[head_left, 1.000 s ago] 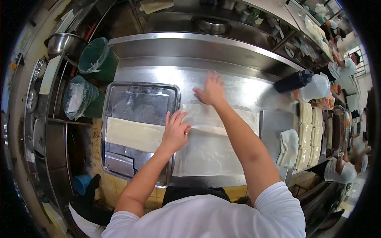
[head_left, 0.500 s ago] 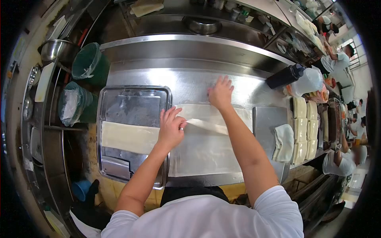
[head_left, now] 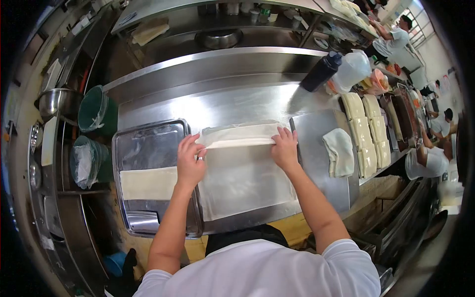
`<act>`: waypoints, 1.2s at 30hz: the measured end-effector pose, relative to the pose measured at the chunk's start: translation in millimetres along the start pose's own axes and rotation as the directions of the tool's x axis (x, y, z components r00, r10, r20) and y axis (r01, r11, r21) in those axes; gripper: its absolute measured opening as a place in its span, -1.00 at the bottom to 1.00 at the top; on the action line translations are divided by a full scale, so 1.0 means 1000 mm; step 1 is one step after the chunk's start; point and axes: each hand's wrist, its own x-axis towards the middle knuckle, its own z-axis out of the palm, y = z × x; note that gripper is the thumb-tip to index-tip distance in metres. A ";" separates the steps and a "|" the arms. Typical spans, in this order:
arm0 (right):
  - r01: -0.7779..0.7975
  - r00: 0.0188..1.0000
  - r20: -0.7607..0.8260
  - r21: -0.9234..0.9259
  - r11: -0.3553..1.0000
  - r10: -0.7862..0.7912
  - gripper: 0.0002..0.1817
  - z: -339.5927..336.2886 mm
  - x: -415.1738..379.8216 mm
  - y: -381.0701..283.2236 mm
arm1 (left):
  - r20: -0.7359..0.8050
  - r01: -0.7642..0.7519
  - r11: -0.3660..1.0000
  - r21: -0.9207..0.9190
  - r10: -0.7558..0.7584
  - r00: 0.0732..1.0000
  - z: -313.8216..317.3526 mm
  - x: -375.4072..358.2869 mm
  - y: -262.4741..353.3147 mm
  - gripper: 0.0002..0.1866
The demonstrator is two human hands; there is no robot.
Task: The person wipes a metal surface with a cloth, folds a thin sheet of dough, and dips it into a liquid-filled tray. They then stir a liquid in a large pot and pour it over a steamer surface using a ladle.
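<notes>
A pale strip of dough [head_left: 240, 134] lies across the far end of a thin translucent sheet [head_left: 247, 183] on the steel table; it looks folded along its near edge. My left hand [head_left: 191, 161] is closed in a pinch at the strip's left end, a ring on one finger. At the right end, my right hand [head_left: 284, 148] pinches the same near edge between thumb and fingers. Left of the sheet, another flat dough piece [head_left: 148, 183] rests on a metal tray [head_left: 148, 141], with a metal scraper-like blade [head_left: 142, 221] below it.
On the right are a grey metal board [head_left: 316, 148], a folded white cloth [head_left: 339, 152] and rows of glossy pale blocks [head_left: 366, 143]. A dark bottle [head_left: 321, 72] stands at the back right. Green bins [head_left: 96, 109] flank the table's left side. Several people work far right.
My right hand has come back toward me, from beyond the strip to its right end, and now pinches it. The loose, slanting edge is now straight between both hands. The camera view has shifted.
</notes>
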 end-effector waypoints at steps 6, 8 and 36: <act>0.056 0.998 -0.041 0.070 0.996 -0.053 -0.77 -0.045 -0.056 0.017 | 0.290 -0.004 0.999 0.049 -0.010 0.957 -0.031 -0.054 0.026 -0.94; 0.085 0.996 -0.005 0.060 0.995 -0.085 -0.76 -0.064 -0.095 0.012 | 0.442 -0.055 0.992 0.117 -0.003 0.897 -0.045 -0.079 0.036 -0.95; -0.653 0.655 0.008 0.510 0.560 0.756 -0.62 -0.199 -0.453 -0.019 | 0.806 -0.390 0.783 -0.484 0.573 0.151 0.131 -0.191 0.316 -0.73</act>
